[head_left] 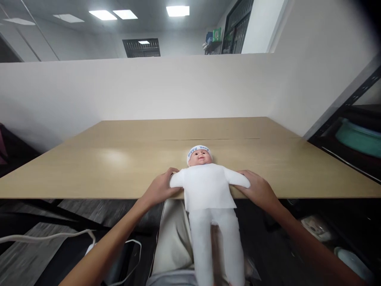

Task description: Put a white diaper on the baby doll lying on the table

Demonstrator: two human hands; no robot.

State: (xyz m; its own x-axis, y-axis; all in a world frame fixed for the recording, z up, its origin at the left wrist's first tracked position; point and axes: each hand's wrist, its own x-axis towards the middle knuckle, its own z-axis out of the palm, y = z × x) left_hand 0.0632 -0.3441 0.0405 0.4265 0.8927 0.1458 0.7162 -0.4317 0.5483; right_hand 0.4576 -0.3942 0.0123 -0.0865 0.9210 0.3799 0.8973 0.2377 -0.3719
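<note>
A baby doll in white clothes lies face up across the table's front edge. Its head, in a white cap with blue lettering, rests on the tabletop, and its legs hang down over my lap. My left hand is closed around the doll's arm on the left, thumb below and fingers above. On the other side, my right hand grips the doll's other arm near the sleeve end. Both doll arms are stretched out sideways.
The wooden table reaches back to a white partition wall. A black shelf with a teal item stands at right. White cables run at lower left. Below the table at right are a pale bowl-like item and a clear package.
</note>
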